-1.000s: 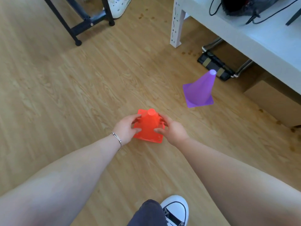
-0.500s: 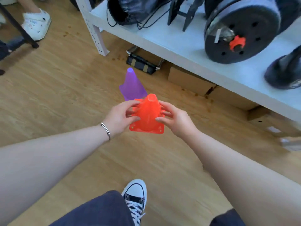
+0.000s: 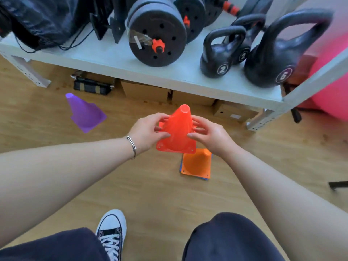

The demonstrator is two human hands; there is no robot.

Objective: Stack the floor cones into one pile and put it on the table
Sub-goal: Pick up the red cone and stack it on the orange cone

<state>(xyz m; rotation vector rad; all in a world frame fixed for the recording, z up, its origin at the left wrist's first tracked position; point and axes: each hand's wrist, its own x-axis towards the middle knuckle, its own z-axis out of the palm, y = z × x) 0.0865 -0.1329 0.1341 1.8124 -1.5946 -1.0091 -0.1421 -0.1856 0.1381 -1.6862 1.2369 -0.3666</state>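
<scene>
I hold a red cone [image 3: 178, 129] upright in the air with both hands. My left hand [image 3: 147, 131] grips its left side and my right hand [image 3: 209, 135] grips its right side. Just below and to the right, an orange cone [image 3: 197, 164] stands on the wooden floor with a blue edge showing under its base; its tip is hidden behind the red cone. A purple cone [image 3: 83, 113] stands alone on the floor to the left. The low white table [image 3: 116, 59] runs across the top of the view.
On the table stand weight plates [image 3: 158, 32], two kettlebells [image 3: 220, 53] [image 3: 282, 51] and a black bag [image 3: 41, 17]. Cardboard boxes [image 3: 145, 90] and a black case [image 3: 91, 86] sit under it. A pink ball [image 3: 331, 85] is at the right. My shoe [image 3: 112, 230] is below.
Both hands lifted the red cone off the floor and carried it right, toward the table. The view swung right, bringing the orange cone and kettlebells into sight.
</scene>
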